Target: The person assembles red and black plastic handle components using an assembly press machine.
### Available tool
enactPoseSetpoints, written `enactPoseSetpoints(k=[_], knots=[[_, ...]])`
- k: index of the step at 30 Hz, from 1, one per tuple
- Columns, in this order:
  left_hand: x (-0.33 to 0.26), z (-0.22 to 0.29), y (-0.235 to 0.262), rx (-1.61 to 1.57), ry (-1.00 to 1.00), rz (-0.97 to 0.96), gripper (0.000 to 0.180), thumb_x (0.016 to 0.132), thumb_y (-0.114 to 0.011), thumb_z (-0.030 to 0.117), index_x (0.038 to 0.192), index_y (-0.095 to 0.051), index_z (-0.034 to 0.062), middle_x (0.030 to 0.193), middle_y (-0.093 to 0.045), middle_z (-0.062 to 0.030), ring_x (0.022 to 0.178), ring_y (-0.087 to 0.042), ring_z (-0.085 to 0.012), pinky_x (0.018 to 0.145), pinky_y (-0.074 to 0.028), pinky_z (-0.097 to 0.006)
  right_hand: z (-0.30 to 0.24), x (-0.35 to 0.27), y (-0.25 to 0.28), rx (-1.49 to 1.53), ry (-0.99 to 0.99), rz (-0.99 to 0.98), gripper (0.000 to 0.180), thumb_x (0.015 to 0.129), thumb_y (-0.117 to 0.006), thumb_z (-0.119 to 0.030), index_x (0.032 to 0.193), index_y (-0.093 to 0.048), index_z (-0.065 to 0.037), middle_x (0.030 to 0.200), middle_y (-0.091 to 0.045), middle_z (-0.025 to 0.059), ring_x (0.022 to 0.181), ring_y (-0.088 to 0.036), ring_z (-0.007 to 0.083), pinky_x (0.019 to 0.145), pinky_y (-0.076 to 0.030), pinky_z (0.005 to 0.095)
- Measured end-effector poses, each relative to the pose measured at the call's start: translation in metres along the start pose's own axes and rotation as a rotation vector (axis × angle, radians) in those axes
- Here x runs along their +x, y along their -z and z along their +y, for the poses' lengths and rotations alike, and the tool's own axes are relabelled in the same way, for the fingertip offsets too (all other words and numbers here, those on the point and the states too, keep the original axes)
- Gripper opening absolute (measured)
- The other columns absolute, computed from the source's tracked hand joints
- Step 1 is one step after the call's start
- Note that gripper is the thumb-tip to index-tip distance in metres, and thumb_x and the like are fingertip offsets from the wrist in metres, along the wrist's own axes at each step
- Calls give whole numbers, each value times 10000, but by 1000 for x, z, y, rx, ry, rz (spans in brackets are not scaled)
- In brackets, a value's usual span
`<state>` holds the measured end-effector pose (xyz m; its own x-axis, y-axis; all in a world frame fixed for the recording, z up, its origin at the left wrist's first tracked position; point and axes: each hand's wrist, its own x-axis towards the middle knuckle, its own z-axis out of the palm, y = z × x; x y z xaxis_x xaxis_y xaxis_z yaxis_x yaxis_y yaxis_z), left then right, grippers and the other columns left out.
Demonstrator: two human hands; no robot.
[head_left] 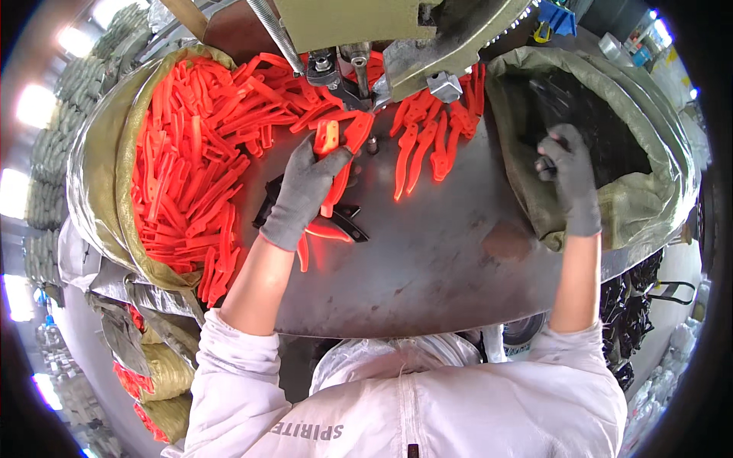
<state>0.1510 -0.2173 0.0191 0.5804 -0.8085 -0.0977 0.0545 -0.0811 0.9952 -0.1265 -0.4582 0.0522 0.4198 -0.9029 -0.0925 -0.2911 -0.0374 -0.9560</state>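
Grey steel worktable (427,267) sits under a press (359,46), sacks either side. Left hand (301,195), gloved, closes on an orange plastic handle (327,137) beneath it. Right hand (569,179) grips something dark inside the right sack (649,206).

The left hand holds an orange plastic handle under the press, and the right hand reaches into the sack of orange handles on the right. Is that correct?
Not quite. In the head view the right hand reaches into the right sack, but that sack holds dark, black parts; the orange handles fill the left sack. The rest stands: the left hand holds an orange handle under the press.
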Motion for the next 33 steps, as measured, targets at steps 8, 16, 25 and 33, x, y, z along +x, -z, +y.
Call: enactPoseSetpoints(k=[8,16,25,33], knots=[[8,16,-6,-89,110,-64,295,870,-579,100,1141,-563,-15,900,-652,-83,754,-642,-160,680,-526,-286,-17,-36,-128,379,-150,-517,566,839,-520,-75,1382,-370,-18,758,-556,46,529,-447,78,485,-359,215],[10,22,-7,-49,110,-26,261,854,-619,90,1084,-596,-30,894,-664,-75,713,-636,-144,669,-512,-269,-20,-38,-148,471,-174,-412,528,873,-496,-87,1381,-364,-25,708,-499,36,507,-405,69,476,-347,212],[11,16,-5,63,56,20,231,843,-619,82,1041,-620,-36,865,-669,-73,740,-636,-131,669,-496,-251,-17,-42,-147,383,-124,-486,543,863,-502,-79,1384,-356,-30,704,-502,34,497,-397,66,458,-330,215],[24,3,-2,217,50,67,254,823,-629,62,1061,-611,-23,871,-680,-68,739,-636,-122,675,-495,-248,-19,-38,-154,255,-132,-532,554,877,-533,-122,1397,-348,-74,680,-492,4,475,-385,52,432,-298,204]])
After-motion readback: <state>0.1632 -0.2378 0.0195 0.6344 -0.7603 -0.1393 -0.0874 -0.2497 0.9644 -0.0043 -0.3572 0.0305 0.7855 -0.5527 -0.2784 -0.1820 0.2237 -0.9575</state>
